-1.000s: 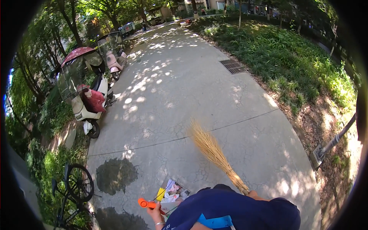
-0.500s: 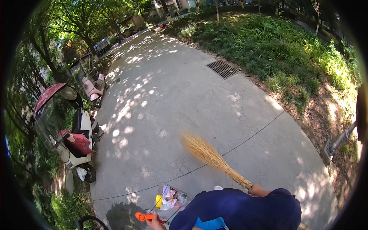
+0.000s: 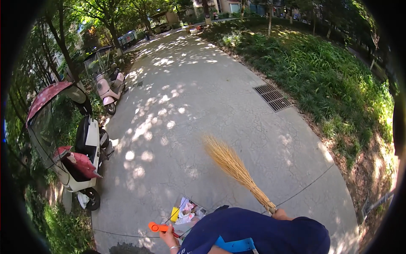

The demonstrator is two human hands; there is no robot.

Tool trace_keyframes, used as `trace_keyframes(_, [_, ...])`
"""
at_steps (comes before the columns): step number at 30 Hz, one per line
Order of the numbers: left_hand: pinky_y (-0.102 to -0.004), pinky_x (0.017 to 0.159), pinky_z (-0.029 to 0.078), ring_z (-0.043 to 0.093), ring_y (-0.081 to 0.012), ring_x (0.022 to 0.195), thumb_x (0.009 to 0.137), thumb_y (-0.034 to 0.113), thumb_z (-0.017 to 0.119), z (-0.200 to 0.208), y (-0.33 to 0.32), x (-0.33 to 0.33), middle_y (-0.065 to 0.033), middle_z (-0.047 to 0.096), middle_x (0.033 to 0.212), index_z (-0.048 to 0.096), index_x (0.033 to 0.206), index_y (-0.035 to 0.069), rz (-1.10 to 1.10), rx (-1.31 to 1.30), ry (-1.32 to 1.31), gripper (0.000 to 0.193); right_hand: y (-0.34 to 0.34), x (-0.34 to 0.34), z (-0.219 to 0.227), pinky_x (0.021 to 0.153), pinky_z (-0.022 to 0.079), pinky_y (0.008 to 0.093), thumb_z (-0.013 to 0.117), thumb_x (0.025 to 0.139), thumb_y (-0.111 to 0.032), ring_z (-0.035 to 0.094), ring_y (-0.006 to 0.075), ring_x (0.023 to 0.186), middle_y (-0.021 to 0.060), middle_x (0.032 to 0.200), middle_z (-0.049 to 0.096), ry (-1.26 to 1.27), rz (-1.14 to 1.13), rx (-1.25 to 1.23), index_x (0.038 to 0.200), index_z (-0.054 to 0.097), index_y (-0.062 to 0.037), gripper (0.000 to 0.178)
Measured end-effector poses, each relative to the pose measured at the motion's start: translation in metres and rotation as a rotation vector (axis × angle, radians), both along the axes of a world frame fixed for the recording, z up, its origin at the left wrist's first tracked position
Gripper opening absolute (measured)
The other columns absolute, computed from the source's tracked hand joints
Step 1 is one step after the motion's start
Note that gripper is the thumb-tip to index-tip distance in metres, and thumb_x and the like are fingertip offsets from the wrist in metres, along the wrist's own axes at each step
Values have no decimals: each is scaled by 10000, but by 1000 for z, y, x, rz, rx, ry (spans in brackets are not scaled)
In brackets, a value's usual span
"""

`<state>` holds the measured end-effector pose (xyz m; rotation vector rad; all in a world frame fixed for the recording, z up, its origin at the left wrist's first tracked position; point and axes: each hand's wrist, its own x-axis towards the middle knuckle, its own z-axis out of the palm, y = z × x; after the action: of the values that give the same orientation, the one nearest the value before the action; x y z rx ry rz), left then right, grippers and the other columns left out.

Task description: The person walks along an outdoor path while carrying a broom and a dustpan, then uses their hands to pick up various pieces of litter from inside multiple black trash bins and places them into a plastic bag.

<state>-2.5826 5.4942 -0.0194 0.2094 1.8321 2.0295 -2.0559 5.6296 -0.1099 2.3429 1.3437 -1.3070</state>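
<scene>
- Right grip (image 3: 281, 214) closed around yellow straw broom (image 3: 238, 171), bristles (image 3: 219, 151) over grey pavement (image 3: 186, 131).
- Left grip (image 3: 170, 238) holds round-headed orange handle (image 3: 157, 227) beside heaped litter (image 3: 186, 213).
- I'd call this sweeping; next stroke needs low bristles.

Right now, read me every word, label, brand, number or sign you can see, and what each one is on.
No text can be read.
Shirt: white marks near the bottom edge, too small to read.
Litter: too small to tell if anything is printed.
Orange object: none I can make out.
Broom: none seen.
</scene>
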Motion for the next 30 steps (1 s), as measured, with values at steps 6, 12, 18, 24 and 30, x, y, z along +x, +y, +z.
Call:
trace_keyframes(6, [-253,603,468,547,-125,671,731,-31,750,18,218,-92,-32,570,828,545,986,28,-68,-73,-27,332,153,-99,-9,740,525,380,709,688,-206,694,286,866,186,889,701,-196,-136,-10,914,679,56,347])
trace_keyframes(12, [-248,587,464,546,-124,652,717,-34,757,21,407,-174,-28,565,812,543,973,32,-24,-63,35,340,334,-163,-39,773,513,402,706,683,-185,670,311,934,215,924,688,-140,-191,37,938,675,60,355])
trace_keyframes(18, [-259,630,481,566,-129,720,701,-21,773,12,608,-262,-32,576,849,555,981,35,-7,-92,73,359,577,-229,-78,693,536,395,724,681,-168,698,295,809,197,843,696,-127,-72,108,916,677,53,326])
trace_keyframes(24, [-259,650,484,566,-135,713,698,-26,773,28,807,-336,-30,571,848,560,991,30,26,-64,123,367,863,-335,-19,473,541,350,723,713,-82,665,213,545,133,678,665,52,-40,-6,847,659,56,203])
trace_keyframes(30, [-257,639,475,564,-127,699,703,-27,765,6,1015,-431,-24,573,831,563,1000,27,-18,-64,57,363,1082,-419,-70,551,533,370,751,679,-117,677,247,610,176,709,676,60,-12,90,856,670,73,272])
